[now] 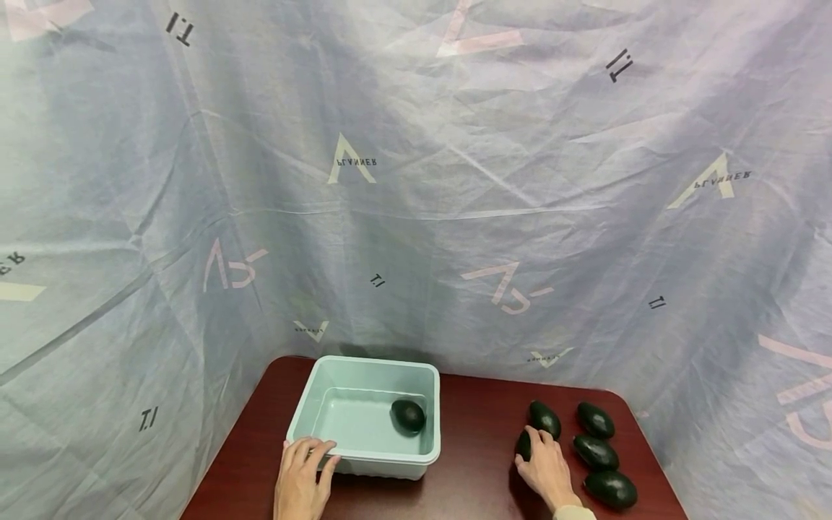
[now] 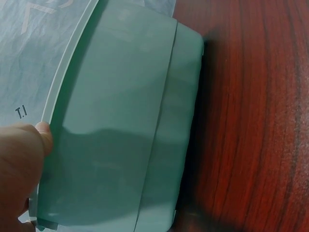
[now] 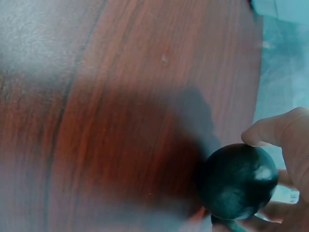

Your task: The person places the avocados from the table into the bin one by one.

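Note:
A pale green plastic basin [image 1: 360,456] stands at the left of the table, with one dark green avocado [image 1: 408,417] lying inside. My left hand [image 1: 304,473] grips the basin's near left rim, and its thumb shows at that rim [image 2: 60,87] in the left wrist view. To the right, my right hand [image 1: 546,466] holds another avocado [image 3: 236,181] between thumb and fingers, low over the table. Just beyond that hand lies an avocado [image 1: 544,419]. More avocados [image 1: 596,453] lie in a row to its right.
The dark red wood-grain table [image 1: 477,433] runs between the basin and the avocados. Grey printed fabric [image 1: 416,217] hangs behind the table and along both sides, close to its edges.

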The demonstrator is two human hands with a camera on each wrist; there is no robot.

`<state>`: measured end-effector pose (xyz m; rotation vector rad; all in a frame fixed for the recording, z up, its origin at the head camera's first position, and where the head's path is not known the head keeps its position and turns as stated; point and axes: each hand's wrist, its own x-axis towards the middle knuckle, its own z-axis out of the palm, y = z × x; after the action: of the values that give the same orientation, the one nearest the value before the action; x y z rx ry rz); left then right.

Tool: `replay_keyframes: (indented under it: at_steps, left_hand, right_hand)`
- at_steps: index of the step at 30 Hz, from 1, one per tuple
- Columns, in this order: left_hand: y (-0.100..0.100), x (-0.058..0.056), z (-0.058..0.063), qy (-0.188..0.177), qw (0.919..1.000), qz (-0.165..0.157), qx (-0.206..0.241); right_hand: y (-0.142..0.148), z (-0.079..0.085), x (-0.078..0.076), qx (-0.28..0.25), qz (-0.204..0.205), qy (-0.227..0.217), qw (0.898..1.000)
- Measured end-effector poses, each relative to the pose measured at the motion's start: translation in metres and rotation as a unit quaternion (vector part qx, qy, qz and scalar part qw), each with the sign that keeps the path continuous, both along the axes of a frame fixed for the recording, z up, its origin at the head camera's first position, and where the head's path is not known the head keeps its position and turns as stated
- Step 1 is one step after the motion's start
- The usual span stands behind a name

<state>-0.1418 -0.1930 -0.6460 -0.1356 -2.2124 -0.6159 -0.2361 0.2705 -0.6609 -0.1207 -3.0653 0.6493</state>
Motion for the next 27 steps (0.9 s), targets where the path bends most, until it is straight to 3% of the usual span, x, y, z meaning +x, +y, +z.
replay_keyframes:
  at_steps: [17,27]
  left_hand:
    - [-0.0003,0.0008,-0.002,-0.014,0.9999,0.005,0.002]
    - [-0.0011,0.0007,-0.0014,0.005,1.0,-0.002,-0.002]
  right_hand:
    - [0.0037,-0.0095,0.0022,-0.011,0.014,0.024,1.0]
    - [0.0049,-0.0044,0.0008,-0.021,0.019,0.027,0.999]
